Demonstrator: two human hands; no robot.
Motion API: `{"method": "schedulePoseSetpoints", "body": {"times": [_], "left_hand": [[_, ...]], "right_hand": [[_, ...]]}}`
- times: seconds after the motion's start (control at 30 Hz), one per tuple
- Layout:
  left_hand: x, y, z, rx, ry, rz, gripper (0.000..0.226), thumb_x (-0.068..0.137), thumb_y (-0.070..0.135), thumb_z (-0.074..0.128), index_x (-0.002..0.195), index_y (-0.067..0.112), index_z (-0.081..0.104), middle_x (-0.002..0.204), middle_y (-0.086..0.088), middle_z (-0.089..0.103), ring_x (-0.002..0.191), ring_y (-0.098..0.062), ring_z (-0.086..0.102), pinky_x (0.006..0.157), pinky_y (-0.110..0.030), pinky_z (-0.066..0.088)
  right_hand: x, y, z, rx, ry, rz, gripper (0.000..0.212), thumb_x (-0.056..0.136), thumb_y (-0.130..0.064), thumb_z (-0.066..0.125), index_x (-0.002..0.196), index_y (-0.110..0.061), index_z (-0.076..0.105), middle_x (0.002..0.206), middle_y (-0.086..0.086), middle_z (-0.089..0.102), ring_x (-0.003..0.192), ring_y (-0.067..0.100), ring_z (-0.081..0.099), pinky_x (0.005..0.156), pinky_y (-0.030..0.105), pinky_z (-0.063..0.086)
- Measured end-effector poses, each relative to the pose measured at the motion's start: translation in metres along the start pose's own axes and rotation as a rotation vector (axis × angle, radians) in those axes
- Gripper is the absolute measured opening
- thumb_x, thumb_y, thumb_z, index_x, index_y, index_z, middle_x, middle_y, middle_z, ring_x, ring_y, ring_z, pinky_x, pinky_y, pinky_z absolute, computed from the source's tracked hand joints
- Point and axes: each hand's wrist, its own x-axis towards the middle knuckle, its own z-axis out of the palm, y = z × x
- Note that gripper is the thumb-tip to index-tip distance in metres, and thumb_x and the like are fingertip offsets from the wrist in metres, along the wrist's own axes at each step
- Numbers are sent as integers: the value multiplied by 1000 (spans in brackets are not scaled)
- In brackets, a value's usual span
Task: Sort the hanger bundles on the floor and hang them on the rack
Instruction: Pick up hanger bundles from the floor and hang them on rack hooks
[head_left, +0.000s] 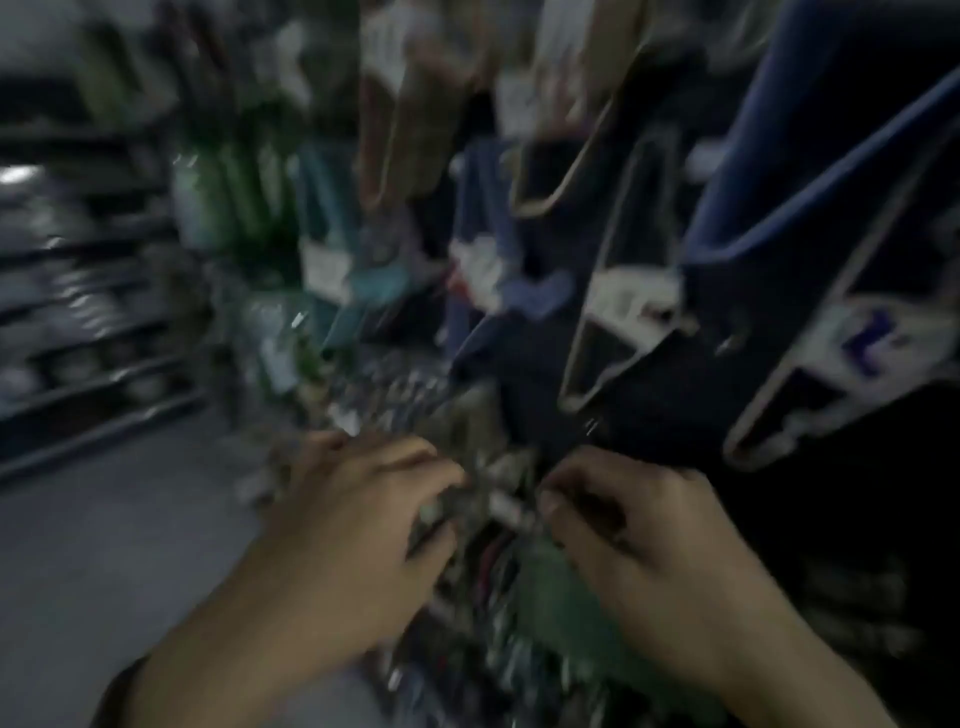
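Pretty blurry shot, but here's what we can make out. The hanger bundle sits low and near, dead centre, a messy mix of green, grey and reddish bits running down between our forearms. The left hand has its fingers curled over the bundle's left side, so that grip is closed on it. The right hand is bunched up tight with thumb and fingertips pinching at the bundle's right edge; the blur hides exactly which piece it has. Both hands are close together, with the bundle filling the gap.

Just beyond, hanging navy hangers with a white tag crowd in from the right, right above the right hand. Farther left hang green hangers, and tan hangers up top. Shelves line the far left, with grey floor below.
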Motion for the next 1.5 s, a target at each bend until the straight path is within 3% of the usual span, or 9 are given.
{"method": "schedulePoseSetpoints", "body": {"times": [0.2,0.4,0.57,0.7,0.87,0.93,1.13,1.27,1.5], "left_hand": [[-217,-35,88,-19,-516,-571,55,85,71,25,117,51,66,115,21,68,106,-9,68,95,-40,36],[-395,-25,125,-180,-662,-1055,20,94,53,60,107,46,73,112,19,74,96,-6,72,84,-27,52],[-490,-2,144,-197,-677,-1290,24,91,53,58,104,43,76,104,14,77,95,-11,75,84,-32,59],[-542,1,160,-253,-778,-1246,24,100,54,56,119,48,67,110,21,72,86,5,64,83,-15,54],[-591,-21,232,-459,-837,-1381,30,101,50,58,121,32,71,118,14,71,105,-6,67,90,-19,51],[-603,-40,272,-527,-799,-1413,30,101,48,59,121,30,72,117,10,72,107,-13,68,93,-28,54],[-611,-92,428,-899,-894,-1476,30,110,40,49,137,34,61,135,7,65,116,-5,64,85,-8,45],[-624,-108,546,-994,-854,-1664,38,106,41,58,141,25,55,129,-1,70,108,-12,70,89,-23,59],[-660,-152,763,-913,-443,-1854,63,100,32,69,154,19,40,146,-5,55,132,-22,57,110,-40,49]], "right_hand": [[-50,64,188,30,-730,218,21,106,-42,54,99,-24,63,89,0,67,80,21,66,71,44,52],[-117,60,327,29,-1046,222,29,106,-40,54,124,-19,64,121,1,69,99,21,64,76,33,51],[-172,58,395,31,-1246,355,26,103,-42,58,121,-25,65,120,0,69,95,14,67,77,29,51],[-201,54,444,40,-1319,455,21,101,-43,60,113,-27,65,111,-4,68,90,14,70,68,25,49],[-218,67,507,35,-1312,686,18,98,-30,62,97,-13,69,98,10,74,71,17,68,51,19,47],[-225,80,536,29,-1289,780,17,97,-27,63,96,-11,69,97,13,75,69,18,67,51,20,49],[-252,166,668,35,-1323,886,24,92,-26,56,78,-9,64,72,8,69,60,20,63,56,28,48],[-266,228,762,4,-1383,999,22,96,-8,59,75,-3,63,69,13,64,52,21,59,46,22,47],[-276,357,920,-105,-1519,822,28,94,-32,64,72,-16,66,75,8,72,67,25,66,64,29,47]]}}
